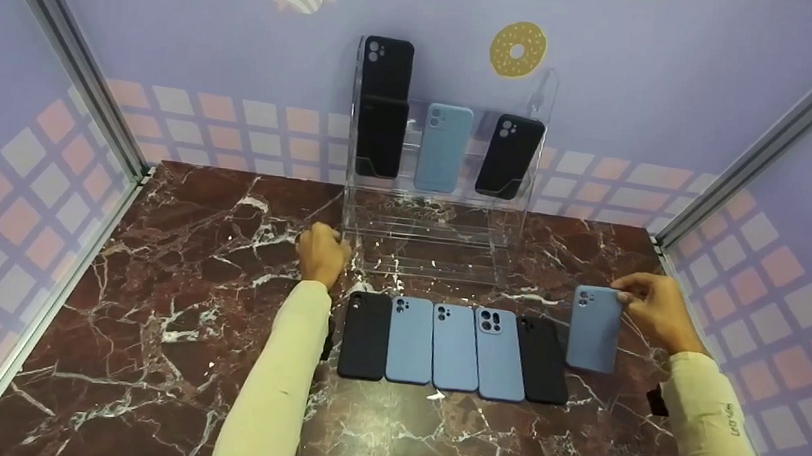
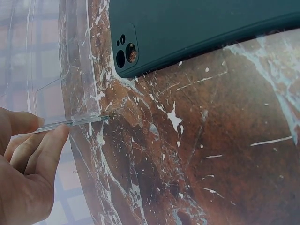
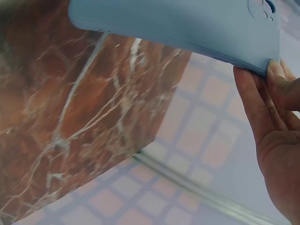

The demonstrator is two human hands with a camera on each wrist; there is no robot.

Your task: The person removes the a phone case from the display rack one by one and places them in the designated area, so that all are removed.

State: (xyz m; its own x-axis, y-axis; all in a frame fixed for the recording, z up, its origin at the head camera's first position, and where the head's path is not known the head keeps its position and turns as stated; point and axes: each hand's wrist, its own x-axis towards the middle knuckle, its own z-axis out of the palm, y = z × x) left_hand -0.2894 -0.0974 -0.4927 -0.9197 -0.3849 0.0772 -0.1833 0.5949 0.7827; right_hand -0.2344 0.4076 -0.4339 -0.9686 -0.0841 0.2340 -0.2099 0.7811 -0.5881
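Observation:
My right hand (image 1: 654,311) pinches a blue-grey phone case (image 1: 595,333) by its upper right corner, at the right end of a row of cases. In the right wrist view the thumb and fingers grip this case (image 3: 173,26) at the corner beside its camera cutout. With the left hand (image 1: 323,254) I hold the front left edge of a clear acrylic display stand (image 1: 433,248). In the left wrist view, thumb and fingers pinch the edge of its side panel (image 2: 77,122). A black case (image 2: 187,33) lies close by.
Along the row lie a black case (image 1: 365,337), several blue ones (image 1: 456,351) and another black case (image 1: 546,362). Black cases (image 1: 382,139) stand on the stand's left, a light blue one (image 1: 444,151) in its middle, a black one (image 1: 510,153) at right. Patterned walls enclose the marbled table (image 1: 150,353).

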